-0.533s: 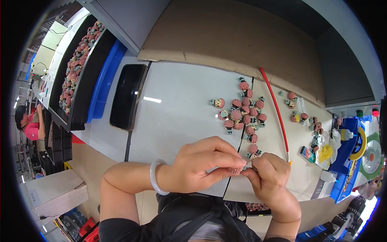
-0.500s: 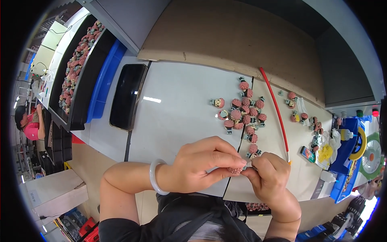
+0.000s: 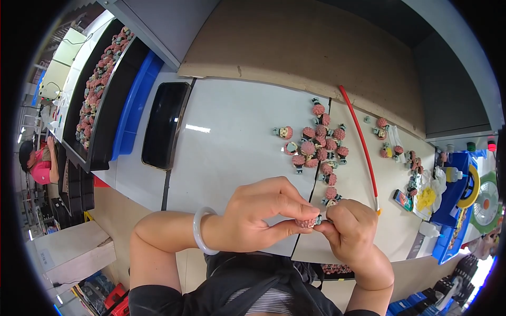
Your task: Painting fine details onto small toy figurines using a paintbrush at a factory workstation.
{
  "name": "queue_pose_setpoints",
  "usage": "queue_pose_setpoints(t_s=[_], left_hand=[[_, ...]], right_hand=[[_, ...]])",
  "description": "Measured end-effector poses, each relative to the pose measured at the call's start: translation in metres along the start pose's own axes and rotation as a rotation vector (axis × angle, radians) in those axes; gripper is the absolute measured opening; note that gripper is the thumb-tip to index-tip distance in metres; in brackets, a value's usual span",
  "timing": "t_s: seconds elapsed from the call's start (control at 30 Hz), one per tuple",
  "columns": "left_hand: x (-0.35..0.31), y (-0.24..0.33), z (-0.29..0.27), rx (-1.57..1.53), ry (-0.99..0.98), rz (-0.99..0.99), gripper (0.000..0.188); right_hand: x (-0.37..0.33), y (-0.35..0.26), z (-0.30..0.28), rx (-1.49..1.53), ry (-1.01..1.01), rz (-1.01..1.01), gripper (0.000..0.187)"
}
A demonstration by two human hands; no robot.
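Note:
Close to the table's front edge, my left hand (image 3: 263, 213) pinches a small pink-headed figurine (image 3: 305, 223) between thumb and fingers. The figurine lies tilted, its bumpy pink head toward my left palm and its grey-green end toward the right. My right hand (image 3: 350, 224) is closed right beside that end, its thumb tip at the figurine. Whatever lies between the right fingers is hidden. Just beyond my hands, a loose cluster of similar figurines (image 3: 320, 141) lies on the white table (image 3: 237, 137), some upturned, some on their sides.
At left are a black phone (image 3: 166, 126), a blue bin (image 3: 136, 108) and a black tray (image 3: 92, 152) full of figurines. A red stick (image 3: 360, 139) lies right of the cluster. Farther right stand a white bottle (image 3: 428, 229) and a small fan (image 3: 485, 204). Another person (image 3: 42, 163) sits far left.
The figurine has turned slightly in my left fingers, so more of its pink head and grey-green end shows. Both hands have stayed nearly in place.

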State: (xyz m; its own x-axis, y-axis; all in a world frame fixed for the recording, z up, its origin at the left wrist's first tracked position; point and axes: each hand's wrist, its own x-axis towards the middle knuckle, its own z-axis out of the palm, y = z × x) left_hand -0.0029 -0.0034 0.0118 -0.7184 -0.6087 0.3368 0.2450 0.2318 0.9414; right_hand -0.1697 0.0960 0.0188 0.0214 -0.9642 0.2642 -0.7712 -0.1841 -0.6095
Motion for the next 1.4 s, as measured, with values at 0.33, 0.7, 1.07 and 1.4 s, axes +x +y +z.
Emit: queue_pose_setpoints(t_s=[0.33, 0.7, 1.07, 1.4], left_hand=[[0.0003, 0.0026, 0.0006, 0.01, 0.013, 0.0, 0.022], [0.0013, 0.0025, 0.0002, 0.034, 0.005, 0.009, 0.022], [0.0011, 0.0012, 0.0009, 0.08, -0.011, -0.005, 0.022], [0.004, 0.0004, -0.0021, 0.067, -0.056, 0.012, 0.026]], right_hand=[[0.0006, -0.0014, 0.0005, -0.026, 0.023, -0.052, 0.033], [0.0018, -0.002, -0.0022, -0.036, -0.011, -0.031, 0.032], [0.0016, -0.0009, -0.0026, 0.059, -0.074, 0.126, 0.031], [0.0021, -0.001, -0.0015, -0.084, 0.007, 0.012, 0.033]])
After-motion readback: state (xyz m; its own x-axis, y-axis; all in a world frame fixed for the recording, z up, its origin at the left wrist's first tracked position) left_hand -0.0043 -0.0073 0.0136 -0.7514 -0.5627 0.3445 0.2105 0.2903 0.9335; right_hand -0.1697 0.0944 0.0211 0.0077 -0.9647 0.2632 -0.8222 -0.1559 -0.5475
